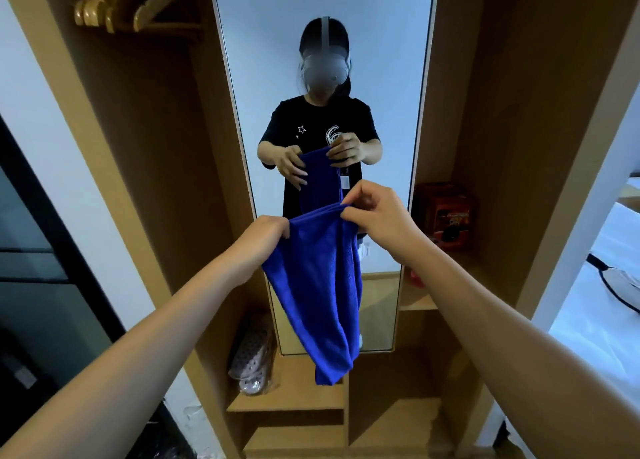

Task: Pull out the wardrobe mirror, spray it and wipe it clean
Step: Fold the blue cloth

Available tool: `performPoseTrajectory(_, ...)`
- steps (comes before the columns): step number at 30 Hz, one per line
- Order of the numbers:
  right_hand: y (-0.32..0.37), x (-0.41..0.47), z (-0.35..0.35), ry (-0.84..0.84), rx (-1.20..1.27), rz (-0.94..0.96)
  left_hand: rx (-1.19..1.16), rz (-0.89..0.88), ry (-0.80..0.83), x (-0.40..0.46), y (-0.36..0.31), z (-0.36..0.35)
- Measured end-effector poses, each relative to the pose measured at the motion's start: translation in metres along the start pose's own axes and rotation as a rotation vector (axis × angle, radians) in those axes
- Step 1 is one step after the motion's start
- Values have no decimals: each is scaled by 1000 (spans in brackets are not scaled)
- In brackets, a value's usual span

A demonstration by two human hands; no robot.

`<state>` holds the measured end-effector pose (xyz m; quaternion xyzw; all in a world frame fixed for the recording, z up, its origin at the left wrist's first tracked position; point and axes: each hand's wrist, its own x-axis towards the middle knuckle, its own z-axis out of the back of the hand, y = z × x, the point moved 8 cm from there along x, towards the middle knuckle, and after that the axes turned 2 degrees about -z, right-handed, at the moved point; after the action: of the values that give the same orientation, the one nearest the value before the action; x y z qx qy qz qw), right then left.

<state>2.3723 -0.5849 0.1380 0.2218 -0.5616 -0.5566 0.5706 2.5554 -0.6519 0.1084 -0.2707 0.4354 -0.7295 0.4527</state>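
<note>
Before the mirror (322,43), both hands' fingers (349,212) pinching blue cloth (318,285), slippers (249,354) in wardrobe (145,147) compartment

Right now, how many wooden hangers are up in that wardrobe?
4 that I can make out, bunched on the rail at the upper left: hanger ends at and. More may be hidden beyond the frame.
</note>
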Motion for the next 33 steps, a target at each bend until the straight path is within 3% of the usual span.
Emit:
performPoseTrajectory(3, -1, 3, 0, -18, 41, -11, -90, -16, 66, -2, -4, -13)
performPoseTrajectory(12, -8, 4, 11, -92, 124, 11, -18, -165, 178, -10, -37, -26)
performPoseTrajectory(18, -42, -9, 7, -109, 175, -67, -198, -65, -33, -7, -59, -22)
performPoseTrajectory(24, -73, -39, -24, 95, 160, -203, -477, 35, -242, -8, -68, 3)
performPoseTrajectory(33, -147, -87, -42, 348, 361, -531, -812, 21, -442, -10, -82, 38)
